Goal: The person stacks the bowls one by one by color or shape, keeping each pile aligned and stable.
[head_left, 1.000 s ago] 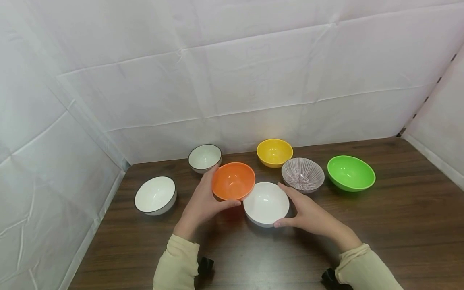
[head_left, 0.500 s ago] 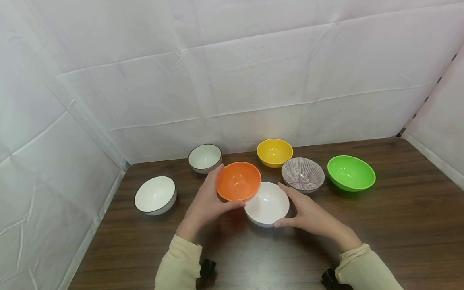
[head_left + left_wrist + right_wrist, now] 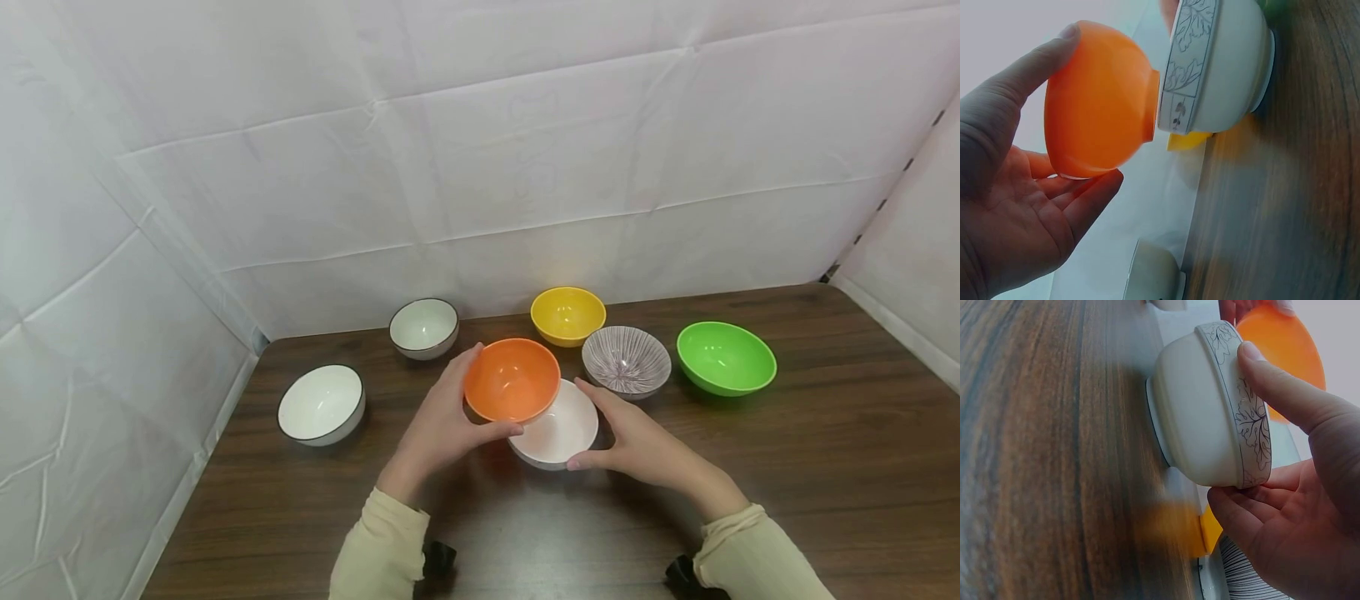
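Note:
My left hand (image 3: pixel 450 417) grips an orange bowl (image 3: pixel 513 379) by its side, thumb at the near rim and fingers round the far side. The orange bowl is held up and overlaps the left part of a white bowl (image 3: pixel 558 429) in the head view. In the left wrist view the foot of the orange bowl (image 3: pixel 1100 103) is right at the rim of the white bowl (image 3: pixel 1210 69). That bowl stands upright on the table and has a leaf-patterned band below its rim. My right hand (image 3: pixel 637 437) holds its right side between thumb and fingers.
Behind stand a yellow bowl (image 3: pixel 567 317) and a striped bowl (image 3: pixel 627 361), with a green bowl (image 3: pixel 726 358) to the right. Two dark-rimmed white bowls, one nearer (image 3: pixel 322 404) and one farther back (image 3: pixel 424 327), are on the left. A white cloth wall (image 3: pixel 480 167) borders the wooden table (image 3: pixel 825 433).
My left hand has carried the orange bowl to the right, so it covers more of the white bowl. My right hand and the white bowl have stayed in place.

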`<action>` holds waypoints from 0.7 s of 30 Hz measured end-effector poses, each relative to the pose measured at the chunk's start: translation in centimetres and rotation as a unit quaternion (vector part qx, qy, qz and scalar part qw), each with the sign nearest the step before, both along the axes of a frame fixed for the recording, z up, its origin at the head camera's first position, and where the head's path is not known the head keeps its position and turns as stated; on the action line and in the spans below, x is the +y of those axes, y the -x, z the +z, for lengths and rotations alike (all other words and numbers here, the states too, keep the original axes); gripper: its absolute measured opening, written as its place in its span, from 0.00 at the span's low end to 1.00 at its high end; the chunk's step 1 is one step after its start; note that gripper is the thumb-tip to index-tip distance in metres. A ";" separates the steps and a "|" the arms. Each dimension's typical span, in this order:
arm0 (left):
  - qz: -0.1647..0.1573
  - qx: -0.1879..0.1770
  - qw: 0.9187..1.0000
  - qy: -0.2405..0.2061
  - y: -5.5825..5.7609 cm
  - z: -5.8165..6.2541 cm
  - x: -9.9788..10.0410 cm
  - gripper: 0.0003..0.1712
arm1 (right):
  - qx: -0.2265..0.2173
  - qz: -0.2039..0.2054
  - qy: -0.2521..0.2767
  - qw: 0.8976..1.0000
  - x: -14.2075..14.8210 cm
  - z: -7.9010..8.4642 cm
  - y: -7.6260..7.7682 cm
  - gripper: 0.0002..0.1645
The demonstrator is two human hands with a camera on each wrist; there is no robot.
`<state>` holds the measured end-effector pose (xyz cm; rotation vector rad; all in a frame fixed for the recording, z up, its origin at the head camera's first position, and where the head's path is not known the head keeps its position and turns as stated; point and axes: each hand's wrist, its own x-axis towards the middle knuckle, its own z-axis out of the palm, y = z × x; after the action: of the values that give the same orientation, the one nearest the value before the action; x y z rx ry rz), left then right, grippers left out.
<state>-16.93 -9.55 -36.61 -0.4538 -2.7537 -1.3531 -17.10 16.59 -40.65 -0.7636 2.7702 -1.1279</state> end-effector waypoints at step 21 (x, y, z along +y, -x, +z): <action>-0.051 0.004 0.999 0.004 0.0 -1.2 1.3 0.63 | 0.009 0.011 0.028 1.000 0.0 -0.2 0.1 0.63</action>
<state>-16.88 -8.23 -37.77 -0.6070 -2.7660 -1.3583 -17.23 16.63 -40.81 -0.8119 2.7477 -1.2054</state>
